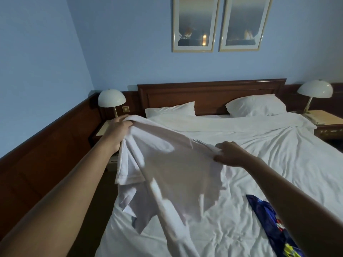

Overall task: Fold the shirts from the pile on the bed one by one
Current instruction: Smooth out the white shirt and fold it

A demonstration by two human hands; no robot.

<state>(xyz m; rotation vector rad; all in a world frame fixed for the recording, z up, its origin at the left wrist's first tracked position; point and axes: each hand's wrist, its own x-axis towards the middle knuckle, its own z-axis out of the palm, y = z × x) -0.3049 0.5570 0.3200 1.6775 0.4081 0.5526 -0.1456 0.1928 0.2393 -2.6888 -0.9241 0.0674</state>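
I see left hand (120, 129) and right hand (229, 153) each gripping the white shirt (172, 164), raised over the bed (259, 154). Spreading it to lay flat, I reckon.

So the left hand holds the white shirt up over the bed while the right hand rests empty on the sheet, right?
No. The head view shows the right hand also gripping the white shirt, not resting empty. The left hand does hold it up over the bed.
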